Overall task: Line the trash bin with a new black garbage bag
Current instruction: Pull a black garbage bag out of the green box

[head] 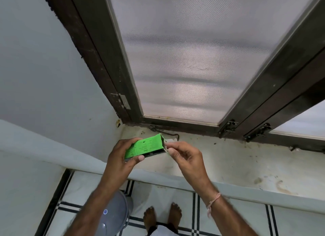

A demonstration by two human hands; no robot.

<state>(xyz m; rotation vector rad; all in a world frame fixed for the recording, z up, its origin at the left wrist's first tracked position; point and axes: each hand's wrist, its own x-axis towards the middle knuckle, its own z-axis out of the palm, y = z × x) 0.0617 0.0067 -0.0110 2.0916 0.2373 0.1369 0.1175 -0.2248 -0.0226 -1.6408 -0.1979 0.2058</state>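
Observation:
A small green carton (pixel 147 146) with black print is held over the window sill. My left hand (pixel 123 155) grips it around its left end, thumb on the near side. My right hand (pixel 182 154) pinches the torn flap at the carton's open right end between thumb and fingers. No black bag shows from the carton. The grey trash bin (pixel 114 216) with its lid stands on the floor below my left forearm, partly hidden by it.
A stained white sill (pixel 237 162) runs under a dark-framed window (pixel 184 60) with mesh. A metal stay hook (pixel 165 132) lies on the sill behind the carton. Walls close in on the left. My bare feet (pixel 161 216) stand on striped floor tiles.

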